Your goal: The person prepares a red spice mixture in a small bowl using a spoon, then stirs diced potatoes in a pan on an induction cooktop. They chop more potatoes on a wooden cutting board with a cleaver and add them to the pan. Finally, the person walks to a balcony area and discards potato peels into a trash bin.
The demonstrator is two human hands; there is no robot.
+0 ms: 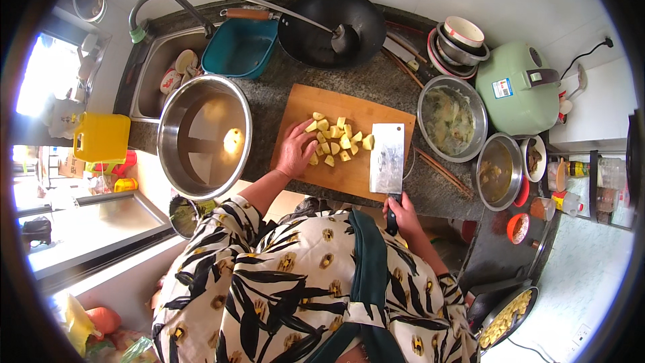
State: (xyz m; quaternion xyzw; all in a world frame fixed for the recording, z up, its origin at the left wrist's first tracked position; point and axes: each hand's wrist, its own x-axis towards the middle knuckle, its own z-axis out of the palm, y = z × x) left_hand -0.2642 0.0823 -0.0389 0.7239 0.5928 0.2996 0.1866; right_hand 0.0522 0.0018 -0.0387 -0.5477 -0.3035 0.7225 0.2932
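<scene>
My right hand (404, 214) grips the black handle of a cleaver (387, 159). Its broad metal blade lies flat on the right side of a wooden cutting board (322, 98). Pale yellow potato chunks (334, 148) are scattered over the middle of the board, one of them touching or close by the blade's left edge. At the left of these chunks rests my left hand (296, 150), fingers apart, fingertips against the nearest pieces. Left of the board stands a large steel basin (166, 161) of cloudy water with peeled potatoes (233, 141) in it.
Behind the board are a black wok (312, 35) with a ladle and a teal plastic tub (242, 48). On the right stand a steel bowl (428, 141) of soaking food, chopsticks (443, 171) and a green rice cooker (514, 106). A sink (146, 91) lies far left.
</scene>
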